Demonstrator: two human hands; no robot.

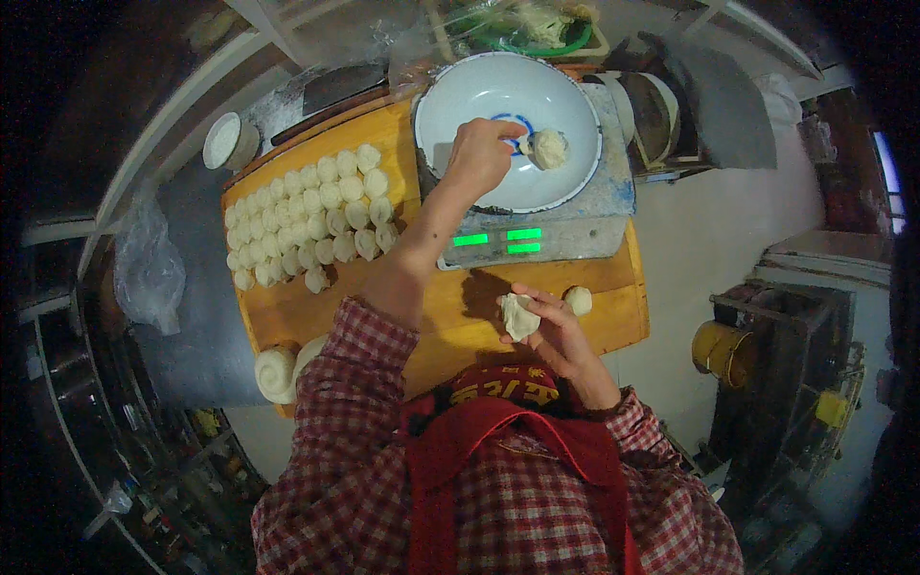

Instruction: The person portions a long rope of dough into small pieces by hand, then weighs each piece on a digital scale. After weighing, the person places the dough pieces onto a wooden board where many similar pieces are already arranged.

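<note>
My left hand [480, 154] reaches over a white enamel bowl [453, 180] with a dark rim. Its fingertips pinch a small bit of dough [524, 146], right beside a round dough lump [551, 149] in the bowl. Under the bowl is a digital scale [560, 237] with lit green displays. Lower down, my right hand [557, 330] holds a larger, uneven piece of dough [520, 317] above the wooden board [460, 309]. Just past its fingers lies another small dough ball [578, 300].
Several rows of dough pieces [309, 208] cover the board's left side. Thick dough rolls [275, 375] lie by my left sleeve. A bowl of white powder [230, 141] stands at the upper left, a plastic bag [149, 266] below it. Behind the enamel bowl is a green basin [553, 50].
</note>
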